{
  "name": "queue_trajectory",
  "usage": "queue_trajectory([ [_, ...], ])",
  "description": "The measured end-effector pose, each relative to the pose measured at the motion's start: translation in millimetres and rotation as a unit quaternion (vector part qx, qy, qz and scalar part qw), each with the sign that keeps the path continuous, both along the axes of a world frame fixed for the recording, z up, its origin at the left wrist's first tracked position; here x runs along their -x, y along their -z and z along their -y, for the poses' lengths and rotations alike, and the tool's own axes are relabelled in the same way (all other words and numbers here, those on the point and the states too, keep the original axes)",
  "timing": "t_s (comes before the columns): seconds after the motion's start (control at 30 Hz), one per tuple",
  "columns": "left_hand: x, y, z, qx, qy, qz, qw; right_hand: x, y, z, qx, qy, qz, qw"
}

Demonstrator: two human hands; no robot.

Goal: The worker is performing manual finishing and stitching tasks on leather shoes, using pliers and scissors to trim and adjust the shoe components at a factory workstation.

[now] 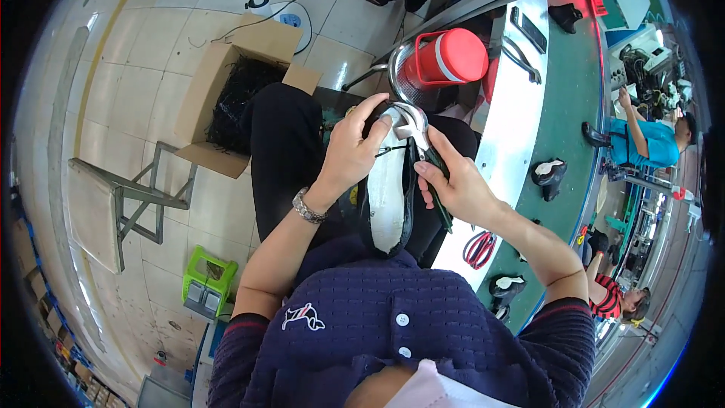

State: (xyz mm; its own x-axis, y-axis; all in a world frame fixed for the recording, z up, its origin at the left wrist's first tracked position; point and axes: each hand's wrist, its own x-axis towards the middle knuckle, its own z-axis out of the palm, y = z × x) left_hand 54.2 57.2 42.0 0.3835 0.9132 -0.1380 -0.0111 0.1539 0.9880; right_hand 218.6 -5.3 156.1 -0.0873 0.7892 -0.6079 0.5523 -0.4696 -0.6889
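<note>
A black shoe (387, 211) is in my lap, its pale underside facing up. My left hand (351, 145) is closed around the shoe's far end, thumb pressing on the underside edge. In my right hand (462, 185) is a pair of pincers (411, 122) with a broad silver head and dark green handles. The pincer head rests against the far end of the shoe, close to my left thumb. A thin black strip crosses the underside just below the jaws. Whether the jaws bite on material there, I cannot make out.
Right of me runs a white ledge (495, 155) with red-handled pliers (479, 249). Beyond it, a green conveyor belt (555, 117) carries several black shoes. A red jug (453, 58) stands ahead. At left are a cardboard box (195, 106) of black strips and a green stool (207, 279). Other people work across the belt.
</note>
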Motion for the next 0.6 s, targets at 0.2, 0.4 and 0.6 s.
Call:
queue_trajectory([
  [0.2, 6, -3, 3, -0.254, -0.064, -0.108, 0.959, 0, 15, 14, -0.067, -0.001, 0.021, 0.998],
  [0.4, 23, -17, 0, -0.265, -0.011, -0.091, 0.960, -12, 7, 11, -0.084, -0.054, 0.039, 0.994],
  [0.6, 23, -13, -7, -0.433, 0.033, -0.203, 0.877, -13, -23, -12, -0.161, -0.219, 0.254, 0.928],
])
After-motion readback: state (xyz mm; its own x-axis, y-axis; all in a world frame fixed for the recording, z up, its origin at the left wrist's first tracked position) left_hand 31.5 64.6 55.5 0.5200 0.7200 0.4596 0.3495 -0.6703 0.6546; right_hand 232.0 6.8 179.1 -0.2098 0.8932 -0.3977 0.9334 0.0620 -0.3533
